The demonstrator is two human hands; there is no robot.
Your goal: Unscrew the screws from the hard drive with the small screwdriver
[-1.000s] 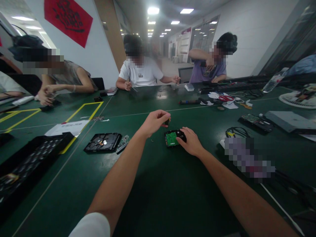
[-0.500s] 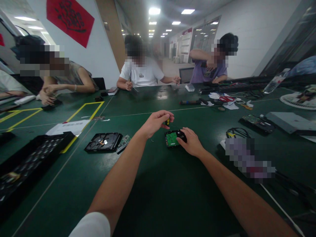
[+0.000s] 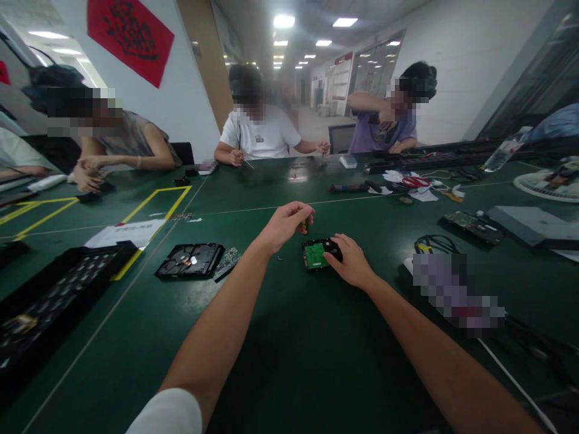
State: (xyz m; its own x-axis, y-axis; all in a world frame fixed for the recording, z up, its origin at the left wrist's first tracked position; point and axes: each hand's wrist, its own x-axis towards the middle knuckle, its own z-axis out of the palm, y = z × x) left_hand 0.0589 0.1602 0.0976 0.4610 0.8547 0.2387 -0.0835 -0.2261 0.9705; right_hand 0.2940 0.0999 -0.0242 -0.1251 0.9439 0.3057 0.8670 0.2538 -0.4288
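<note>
A hard drive [image 3: 315, 254] lies on the green table with its green circuit board facing up. My right hand [image 3: 350, 259] grips its right side, thumb on top. Above the drive's far left corner, my left hand [image 3: 288, 224] has its fingers closed round a small screwdriver [image 3: 304, 225] with a black and yellow handle; its shaft is too thin to make out. Tiny screws [image 3: 279, 258] lie left of the drive. Farther left is another hard drive [image 3: 189, 261], beside a loose circuit board [image 3: 228, 260].
At left stands a long black tray [image 3: 67, 295], near a white paper sheet [image 3: 126, 232]. To the right are a third drive [image 3: 470, 227], a grey metal box [image 3: 534, 224] and a cable bundle [image 3: 436, 244]. Three people sit across the table, tools and wires before them.
My left hand has shifted slightly left, and the screwdriver in it has turned a little. My right hand and the hard drive stay in place.
</note>
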